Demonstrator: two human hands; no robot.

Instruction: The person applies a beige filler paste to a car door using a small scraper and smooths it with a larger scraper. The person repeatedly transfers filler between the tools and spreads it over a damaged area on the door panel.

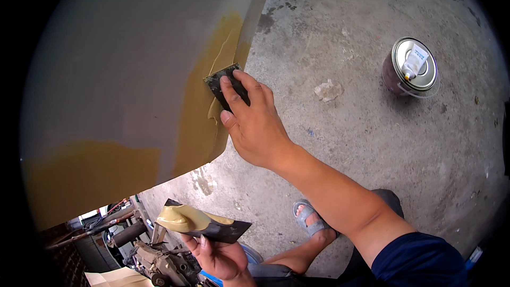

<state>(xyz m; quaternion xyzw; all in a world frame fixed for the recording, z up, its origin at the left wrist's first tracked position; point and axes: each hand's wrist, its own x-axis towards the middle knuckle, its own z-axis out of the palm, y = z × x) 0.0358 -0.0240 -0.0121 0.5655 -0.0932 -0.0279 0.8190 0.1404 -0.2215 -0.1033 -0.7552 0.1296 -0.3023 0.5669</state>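
Observation:
My right hand (260,125) presses a black putty spreader (214,83) flat against a grey painted panel (111,69), near its right edge. Thumb and fingers clamp the spreader. Around it lies a tan-yellow band of putty (194,101), with raised ridges above and below the blade. Lower down, my left hand (223,258) grips a dark flat putty board (226,230) from beneath. A thick lump of creamy yellow putty (183,218) rests on that board. Another yellow patch (90,172) covers the panel's lower left.
On the concrete floor (340,143) to the right stands a metal can (396,72) with a white tube (416,61) lying on its lid. A pale lump (329,90) sits between can and panel. Below the panel are dirty machine parts (164,266). My sandalled foot (311,218) is on the floor.

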